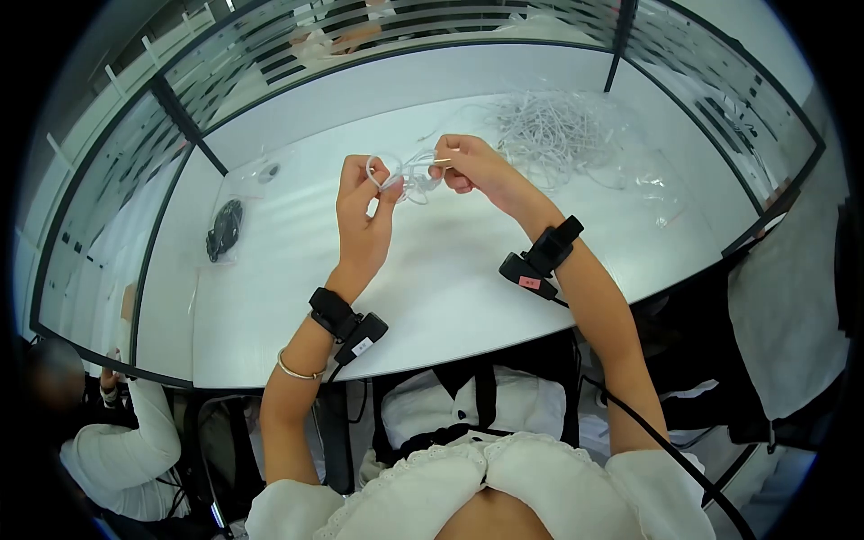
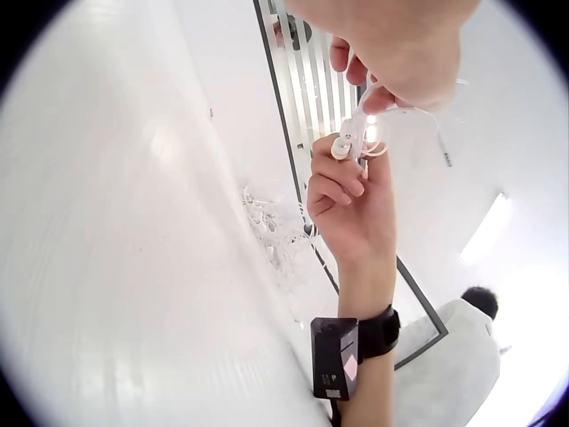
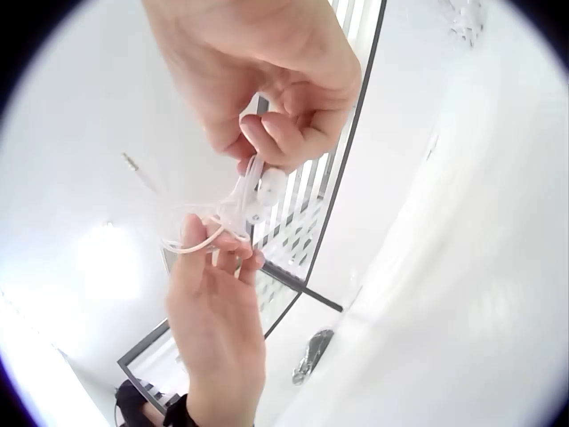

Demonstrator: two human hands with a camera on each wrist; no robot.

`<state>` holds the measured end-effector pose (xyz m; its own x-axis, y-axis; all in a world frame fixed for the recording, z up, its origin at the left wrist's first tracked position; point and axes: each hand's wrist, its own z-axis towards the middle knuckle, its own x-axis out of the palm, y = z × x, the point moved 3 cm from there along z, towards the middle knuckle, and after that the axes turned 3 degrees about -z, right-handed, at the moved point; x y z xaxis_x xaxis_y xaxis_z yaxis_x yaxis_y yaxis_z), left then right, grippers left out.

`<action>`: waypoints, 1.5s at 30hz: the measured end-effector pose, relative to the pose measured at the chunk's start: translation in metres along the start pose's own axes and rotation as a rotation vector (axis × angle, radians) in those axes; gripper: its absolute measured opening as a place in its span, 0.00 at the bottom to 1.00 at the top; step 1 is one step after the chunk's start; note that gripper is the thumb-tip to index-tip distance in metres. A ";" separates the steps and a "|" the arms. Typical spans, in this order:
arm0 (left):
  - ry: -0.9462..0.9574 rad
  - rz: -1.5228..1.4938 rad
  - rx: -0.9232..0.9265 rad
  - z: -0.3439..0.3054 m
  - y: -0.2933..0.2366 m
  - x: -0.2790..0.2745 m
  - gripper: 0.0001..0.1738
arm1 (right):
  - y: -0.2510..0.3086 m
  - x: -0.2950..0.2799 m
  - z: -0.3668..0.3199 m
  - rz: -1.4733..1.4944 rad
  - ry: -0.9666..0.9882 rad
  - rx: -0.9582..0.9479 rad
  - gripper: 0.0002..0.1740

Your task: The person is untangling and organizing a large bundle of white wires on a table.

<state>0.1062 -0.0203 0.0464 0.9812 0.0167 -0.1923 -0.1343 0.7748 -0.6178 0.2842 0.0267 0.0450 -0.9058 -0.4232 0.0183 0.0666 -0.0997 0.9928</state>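
White wired earphones are held above the desk between the two hands, their cable bunched in loops. My left hand pinches the cable at one end of the bundle, and a loop stands up over its fingertips. At the other end my right hand pinches the strands between thumb and fingers. Two round earbuds hang beside the right fingertips in the right wrist view. The metal jack plug sticks out free on a short length of cable.
A large tangle of white cables lies at the back right of the white desk, with clear plastic bags beside it. A bagged black cable lies at left. Glass-topped partitions enclose the desk. Another person sits at lower left.
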 end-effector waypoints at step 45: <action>-0.019 -0.594 -0.857 0.011 0.069 -0.031 0.18 | -0.021 -0.243 0.004 -1.428 -0.497 0.371 0.61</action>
<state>0.0680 0.0396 0.0187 0.9226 -0.2048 0.3269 0.3244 -0.0469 -0.9448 0.5012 0.1354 0.0207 -0.1728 0.1626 -0.9714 -0.9757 0.1069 0.1915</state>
